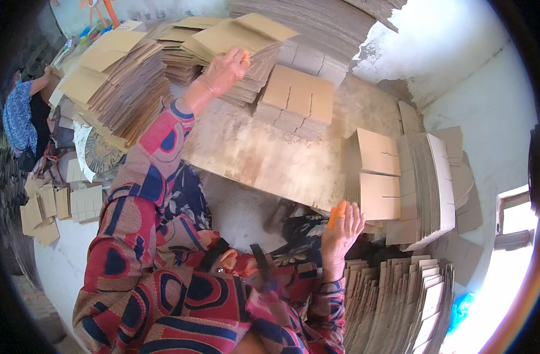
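Observation:
My left hand point(224, 72) reaches to the far stack of folded brown cardboard sheets point(237, 36), its fingers bent together at the near edge of the upper sheets. An orange cover shows on one fingertip; how much cardboard it grips is partly hidden. At the table's near right, my right hand point(343, 231) has its fingers stretched up, orange covers on some of them. It is beside a stack of slotted cardboard dividers point(379, 194) and holds nothing that I can see.
Another slotted cardboard stack point(296, 94) sits mid-table point(264, 156). A tall leaning pile of cardboard point(122, 88) stands to the left. Upright bundles of cardboard point(394, 301) fill the lower right. A co-worker in a blue patterned top point(20, 115) is at the far left.

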{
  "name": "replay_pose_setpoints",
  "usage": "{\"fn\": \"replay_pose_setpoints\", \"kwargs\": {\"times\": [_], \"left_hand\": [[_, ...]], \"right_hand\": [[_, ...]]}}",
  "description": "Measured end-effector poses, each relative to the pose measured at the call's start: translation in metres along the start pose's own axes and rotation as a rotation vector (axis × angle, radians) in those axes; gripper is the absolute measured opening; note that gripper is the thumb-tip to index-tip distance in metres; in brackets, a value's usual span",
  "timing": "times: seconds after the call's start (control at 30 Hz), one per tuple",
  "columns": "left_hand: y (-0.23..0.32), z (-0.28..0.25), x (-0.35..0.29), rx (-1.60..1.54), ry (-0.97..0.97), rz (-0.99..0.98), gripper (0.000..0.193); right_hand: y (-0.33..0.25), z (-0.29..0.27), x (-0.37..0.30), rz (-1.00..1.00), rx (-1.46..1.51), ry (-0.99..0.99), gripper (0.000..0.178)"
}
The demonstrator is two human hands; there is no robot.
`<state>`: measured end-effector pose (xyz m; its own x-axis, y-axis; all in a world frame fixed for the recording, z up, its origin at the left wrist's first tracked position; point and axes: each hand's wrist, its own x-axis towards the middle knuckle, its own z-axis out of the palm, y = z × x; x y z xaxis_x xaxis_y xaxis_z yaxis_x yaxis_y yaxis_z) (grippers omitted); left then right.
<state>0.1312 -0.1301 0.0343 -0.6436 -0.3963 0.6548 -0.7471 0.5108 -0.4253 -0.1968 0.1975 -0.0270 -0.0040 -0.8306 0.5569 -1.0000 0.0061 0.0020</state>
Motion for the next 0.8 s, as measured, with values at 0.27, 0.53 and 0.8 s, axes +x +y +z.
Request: {"fn": "replay_pose_setpoints", "kwargs": {"times": [0.27,0.53,0.8], "left_hand": [[0.008,0.04,-0.026,-0.022,-0.439,-0.188,0.032],[0.027,0.025,-0.039,-0.564,0.292,-1.003,0.086],[0.057,0.073,0.004,-1.049,0.278,-1.448,0.102]], "right_hand": [[0.012,0.035,-0.031,0.118,0.053,-0.26,0.026],[0.015,0.045,-0.024,0.169,0.079,-0.263,0.023],[0.015,0.046,-0.025,0.167,0.119,-0.283,0.02]]}}
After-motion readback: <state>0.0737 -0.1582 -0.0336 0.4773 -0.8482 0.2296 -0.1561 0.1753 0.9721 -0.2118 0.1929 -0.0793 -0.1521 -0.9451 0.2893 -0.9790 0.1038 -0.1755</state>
